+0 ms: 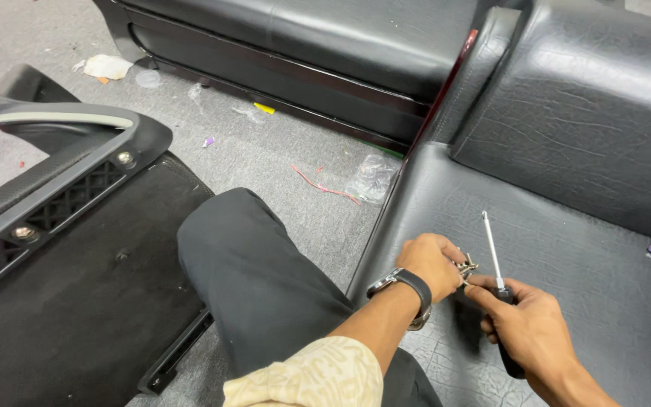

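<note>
Bright, even overhead light; sharp; soft shadows.

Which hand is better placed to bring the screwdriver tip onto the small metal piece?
Probably the right hand: it already grips the screwdriver by its handle, shaft pointing away. The left hand pinches the small metal piece.

Upholstery workshop: black leather sofas (386, 53), littered grey floor (265, 151).

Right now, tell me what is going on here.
A person sits on a black couch seat, one knee out over the grey floor. The left hand, a watch on its wrist, pinches a small metal part. The right hand holds a screwdriver, shaft pointing away. A black panel lies at the left.
</note>
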